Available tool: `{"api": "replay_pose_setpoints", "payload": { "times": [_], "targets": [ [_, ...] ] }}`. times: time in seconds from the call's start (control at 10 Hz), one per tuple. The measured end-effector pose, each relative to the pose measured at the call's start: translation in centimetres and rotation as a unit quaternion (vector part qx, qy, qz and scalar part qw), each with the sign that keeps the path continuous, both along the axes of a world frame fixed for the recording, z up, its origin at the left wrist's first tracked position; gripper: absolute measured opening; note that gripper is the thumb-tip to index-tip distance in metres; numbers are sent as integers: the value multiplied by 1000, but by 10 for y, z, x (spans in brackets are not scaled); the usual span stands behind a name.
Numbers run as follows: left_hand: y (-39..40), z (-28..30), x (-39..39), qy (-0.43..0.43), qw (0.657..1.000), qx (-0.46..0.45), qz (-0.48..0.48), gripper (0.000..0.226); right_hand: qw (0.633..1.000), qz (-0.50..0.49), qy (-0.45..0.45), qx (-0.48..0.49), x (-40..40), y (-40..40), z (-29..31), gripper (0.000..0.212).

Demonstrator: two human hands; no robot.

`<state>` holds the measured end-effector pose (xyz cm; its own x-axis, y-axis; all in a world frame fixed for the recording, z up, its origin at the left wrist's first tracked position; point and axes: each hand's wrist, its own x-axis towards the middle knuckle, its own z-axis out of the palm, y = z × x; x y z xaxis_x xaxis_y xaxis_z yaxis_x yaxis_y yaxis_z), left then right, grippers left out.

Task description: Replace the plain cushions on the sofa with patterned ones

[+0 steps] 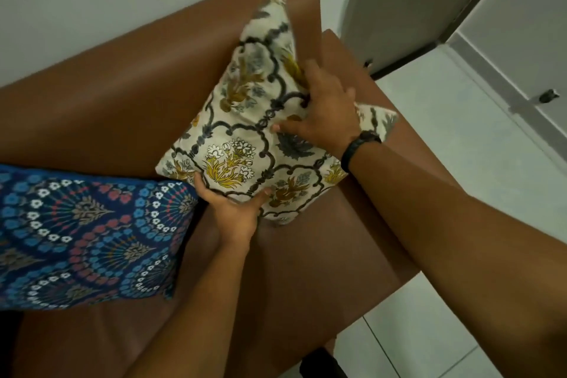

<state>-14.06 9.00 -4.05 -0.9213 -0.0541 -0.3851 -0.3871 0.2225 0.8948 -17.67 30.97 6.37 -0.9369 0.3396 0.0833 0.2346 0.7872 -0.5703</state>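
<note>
Two patterned cushions are occupying the brown sofa [101,95]: the blue cushion [82,239] is lying placed, while left hand [233,212] and right hand [325,113] are gripping the cream floral cushion [245,138] against the corner. No plain cushions are showing; the task appears nearly complete.

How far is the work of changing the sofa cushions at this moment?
Done: a blue patterned cushion lies on the brown sofa, and no plain cushion is in view. In hand: the left hand and right hand set the cream floral cushion against the backrest corner. Left: letting go; the rest of the sofa is out of view.
</note>
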Motion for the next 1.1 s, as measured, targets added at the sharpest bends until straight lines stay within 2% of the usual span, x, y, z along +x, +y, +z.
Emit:
{"api": "replay_pose_setpoints", "payload": {
  "times": [0.1,0.2,0.4,0.6,0.7,0.8,0.9,1.0,1.1],
  "targets": [
    [15,4,-4,-4,999,44,16,146,998,8,-19,63,-25,-2,21,107],
    [26,-1,-7,0,999,48,15,140,995,12,-82,57,-34,16,18,111],
    [34,-25,3,-48,997,54,-21,138,990,-8,-126,61,-6,42,-26,116],
    [35,-42,-2,-22,998,64,9,137,996,-15,-64,64,-9,38,-43,115],
    [35,-44,-2,-32,998,55,9,137,995,-21,-65,72,-8,39,-44,117],
    [32,-41,-5,-43,998,30,-24,139,994,-28,-73,75,-5,37,-42,117],
    [24,-23,-12,-57,997,-40,-45,136,990,-25,-106,94,3,31,-35,118],
    [10,4,-31,-25,987,-134,-90,124,984,-20,-114,133,6,22,-22,119],
    [-6,53,-48,136,961,-195,-138,108,983,-11,-75,168,7,9,4,114]
  ]
}}
